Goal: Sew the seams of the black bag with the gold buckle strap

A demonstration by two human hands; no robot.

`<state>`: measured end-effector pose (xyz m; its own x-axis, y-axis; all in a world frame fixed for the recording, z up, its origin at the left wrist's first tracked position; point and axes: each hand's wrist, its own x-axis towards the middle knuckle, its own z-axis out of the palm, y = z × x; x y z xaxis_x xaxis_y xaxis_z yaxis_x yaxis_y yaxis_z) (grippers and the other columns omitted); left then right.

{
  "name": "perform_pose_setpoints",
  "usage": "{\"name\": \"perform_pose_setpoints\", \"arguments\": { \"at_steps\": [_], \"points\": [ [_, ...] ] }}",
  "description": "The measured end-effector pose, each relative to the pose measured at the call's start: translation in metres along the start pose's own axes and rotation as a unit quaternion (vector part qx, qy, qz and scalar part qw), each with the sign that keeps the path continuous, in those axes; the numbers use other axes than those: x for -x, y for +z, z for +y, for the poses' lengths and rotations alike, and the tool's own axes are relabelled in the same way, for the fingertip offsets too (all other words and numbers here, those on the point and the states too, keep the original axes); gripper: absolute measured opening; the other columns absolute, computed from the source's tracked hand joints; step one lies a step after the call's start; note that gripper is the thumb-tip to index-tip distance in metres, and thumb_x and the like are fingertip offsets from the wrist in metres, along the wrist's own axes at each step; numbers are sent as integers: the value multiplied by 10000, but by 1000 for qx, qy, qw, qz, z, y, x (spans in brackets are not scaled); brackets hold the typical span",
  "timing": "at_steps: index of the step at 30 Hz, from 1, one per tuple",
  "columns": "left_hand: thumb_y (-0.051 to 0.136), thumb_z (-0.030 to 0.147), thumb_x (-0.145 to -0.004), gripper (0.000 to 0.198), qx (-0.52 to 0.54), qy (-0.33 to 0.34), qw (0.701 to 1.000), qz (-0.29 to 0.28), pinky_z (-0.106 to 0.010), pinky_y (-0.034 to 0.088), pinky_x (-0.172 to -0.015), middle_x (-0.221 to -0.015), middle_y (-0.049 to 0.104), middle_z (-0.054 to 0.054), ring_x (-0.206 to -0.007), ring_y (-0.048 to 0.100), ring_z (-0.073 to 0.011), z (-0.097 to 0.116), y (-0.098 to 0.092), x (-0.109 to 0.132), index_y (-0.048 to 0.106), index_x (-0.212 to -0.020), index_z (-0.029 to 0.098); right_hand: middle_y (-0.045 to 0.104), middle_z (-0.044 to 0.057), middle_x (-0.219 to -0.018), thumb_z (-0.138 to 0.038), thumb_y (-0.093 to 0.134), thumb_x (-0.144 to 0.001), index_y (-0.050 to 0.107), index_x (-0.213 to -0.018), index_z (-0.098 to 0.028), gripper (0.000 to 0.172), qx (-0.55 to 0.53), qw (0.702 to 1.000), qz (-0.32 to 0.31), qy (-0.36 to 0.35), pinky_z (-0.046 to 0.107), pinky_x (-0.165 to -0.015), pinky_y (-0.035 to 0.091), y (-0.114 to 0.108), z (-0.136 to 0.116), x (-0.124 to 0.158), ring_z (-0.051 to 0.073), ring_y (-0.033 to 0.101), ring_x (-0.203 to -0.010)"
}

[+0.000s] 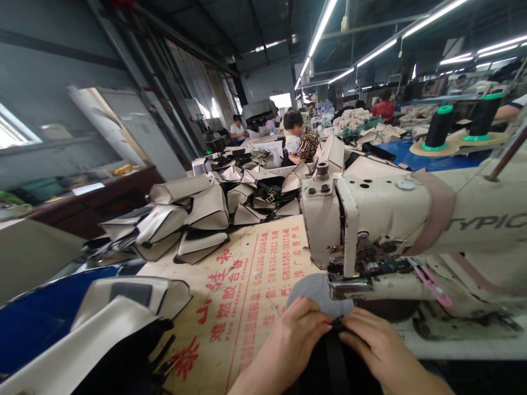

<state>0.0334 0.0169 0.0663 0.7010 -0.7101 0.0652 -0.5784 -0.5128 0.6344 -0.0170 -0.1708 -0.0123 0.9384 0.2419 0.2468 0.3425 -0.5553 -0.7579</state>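
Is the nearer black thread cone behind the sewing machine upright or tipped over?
Upright: the black thread cone stands on its wide end, green tip pointing up.

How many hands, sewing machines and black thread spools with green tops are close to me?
Hands: 2, left hand and right hand, both gripping the black piece
Sewing machine: 1
Black thread spools: 2
Total: 5

Bright ceiling tube lights [325, 22], warped edges
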Motion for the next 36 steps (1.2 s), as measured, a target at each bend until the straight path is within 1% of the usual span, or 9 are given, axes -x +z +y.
{"name": "perform_pose_setpoints", "arguments": {
  "at_steps": [2,3,6,8,13,20,27,32,36],
  "points": [
    [377,284,-913,233,17,-7,1000,-4,-252,438,-820,-959,551,-31,-900,529,-125,-2,-3,0,597,-960,222,558,5,-904,-355,447,-908,482,-955,-230,137,-8,999,24,27,317,-746,430,-1,-1,0,159,530,-839],
    [377,289,-913,235,25,-10,1000,-5,-251,437,-815,-955,549,-33,-892,530,-124,-3,-4,0,597,-950,217,550,9,-1000,-345,454,-907,455,-1056,-253,175,-6,999,27,25,318,-805,431,-2,-2,-1,159,524,-913],
    [376,301,-913,238,42,-23,999,-8,-246,436,-779,-927,548,-31,-857,533,-121,-5,-5,1,596,-913,209,470,2,-1192,-282,383,-940,344,-1233,-325,299,22,999,-14,-38,320,-948,374,-8,-8,-6,154,443,-1093],
    [375,300,-913,230,46,-32,998,-1,-247,431,-772,-923,555,-25,-855,533,-121,-6,-4,2,589,-906,215,483,-4,-1150,-262,345,-952,390,-1189,-323,249,21,997,-39,-56,318,-945,370,-11,-12,-10,151,441,-1073],
    [432,290,-887,116,54,-71,996,33,-250,422,-740,-891,593,-13,-825,541,-129,-6,-1,6,504,-914,202,504,-7,-1062,-273,346,-953,473,-1038,-280,153,-36,998,-43,-43,322,-927,358,-13,-20,-15,151,442,-1024],
    [414,274,-891,81,100,-67,992,48,-249,402,-749,-866,556,8,-803,515,-114,-5,-1,2,464,-907,213,512,19,-933,-312,356,-946,489,-878,-209,181,-90,995,-30,-6,333,-884,363,-16,-32,-24,164,462,-950],
    [436,242,-873,83,135,-56,987,66,-262,403,-727,-834,526,15,-763,493,-112,-5,5,0,429,-947,205,549,27,-953,-337,350,-950,546,-930,-210,235,-117,993,8,-8,296,-854,381,-6,-23,-21,154,491,-949],
    [430,252,-874,104,120,-45,989,75,-276,407,-721,-815,518,12,-750,479,-118,-1,6,-1,418,-963,200,529,45,-1081,-344,346,-950,544,-1050,-218,255,-131,991,-1,-29,304,-921,363,-13,-27,-21,157,469,-1036],
    [432,268,-873,129,116,-43,989,77,-282,424,-731,-829,523,4,-761,495,-120,1,7,-3,419,-979,196,542,32,-993,-349,343,-950,558,-956,-203,260,-144,989,11,-25,298,-890,376,-13,-28,-20,155,487,-977]
  ]
}}
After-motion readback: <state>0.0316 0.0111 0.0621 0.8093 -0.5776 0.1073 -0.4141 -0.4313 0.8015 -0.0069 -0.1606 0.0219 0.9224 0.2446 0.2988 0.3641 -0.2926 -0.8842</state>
